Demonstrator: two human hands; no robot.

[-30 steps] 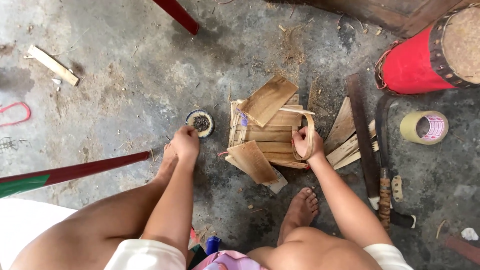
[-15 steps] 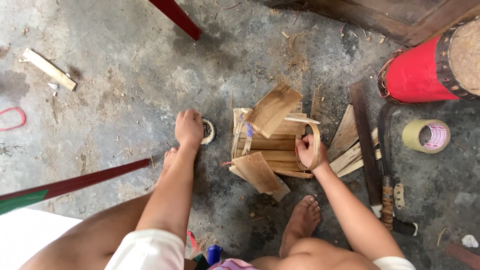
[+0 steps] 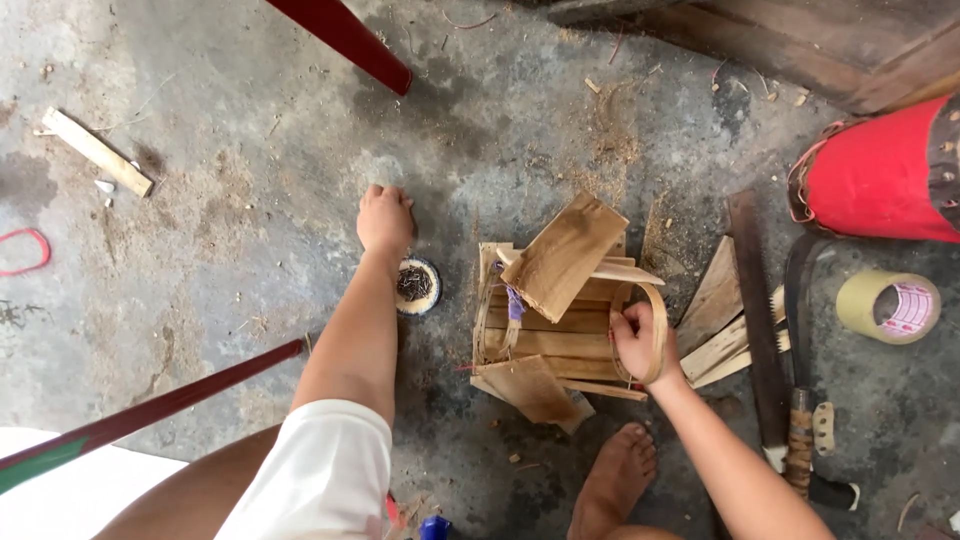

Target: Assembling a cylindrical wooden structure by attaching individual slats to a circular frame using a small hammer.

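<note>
My left hand (image 3: 385,218) reaches out over the concrete floor, fingers curled down onto the ground just beyond a small round tin of nails (image 3: 416,285); I cannot see anything in it. My right hand (image 3: 634,343) grips a curved bamboo strip (image 3: 657,330) at the right side of a small stack of wooden slats (image 3: 545,330). A larger flat wood piece (image 3: 565,253) lies tilted on top of the stack. My bare foot (image 3: 612,480) rests just below the stack.
A roll of tan tape (image 3: 888,306) lies at right beside a red drum (image 3: 880,180). A saw and a knife with wrapped handle (image 3: 800,440) lie right of the slats. A wood offcut (image 3: 98,152) and red rubber band (image 3: 25,250) lie at left. Red poles (image 3: 150,410) cross the floor.
My left hand has moved from beside the nail tin forward past it onto the floor. My right hand has stayed on the bamboo strip at the stack.
</note>
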